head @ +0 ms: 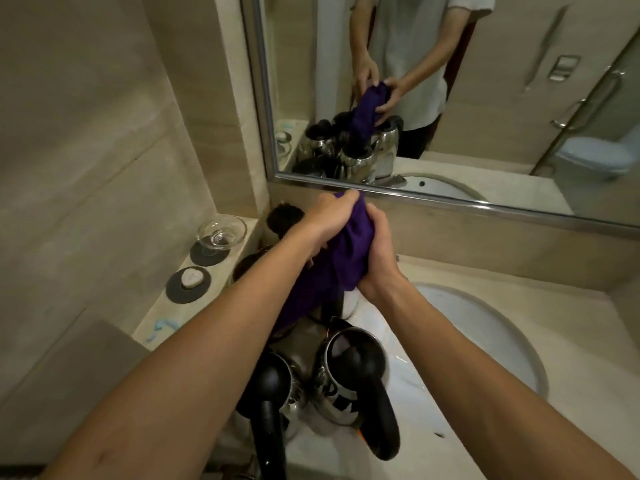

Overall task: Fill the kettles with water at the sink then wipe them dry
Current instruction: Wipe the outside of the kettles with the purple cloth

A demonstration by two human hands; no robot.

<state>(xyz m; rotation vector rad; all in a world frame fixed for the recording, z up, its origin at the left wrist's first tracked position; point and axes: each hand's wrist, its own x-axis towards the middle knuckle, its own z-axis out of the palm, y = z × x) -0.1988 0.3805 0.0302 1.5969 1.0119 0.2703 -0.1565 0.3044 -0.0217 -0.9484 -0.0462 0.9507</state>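
Both hands up in front of the mirror (450, 98), wringing or bunching a purple cloth (343, 258). Left hand (329, 216) grips the top end of the cloth, fingers curled tight round it. Right hand (377, 251) is just beside and slightly below the left, fingers wrapped round the middle of the cloth. The rest of the cloth hangs down below the hands, under the left forearm.

Below the hands, on the surface (346, 455) left of the sink (485, 334): two steel kettles close together. Right kettle (349, 372) is under the right forearm side, black lid and black handle pointing toward the camera. Left kettle (277, 386) is just beside it, partly hidden by the left arm. More dark kettle shapes behind the left hand, too hidden to count here.

Left of the hands, on a ledge: glass dish (221, 230) on a dark coaster, soap (189, 277) on another coaster nearer the camera.
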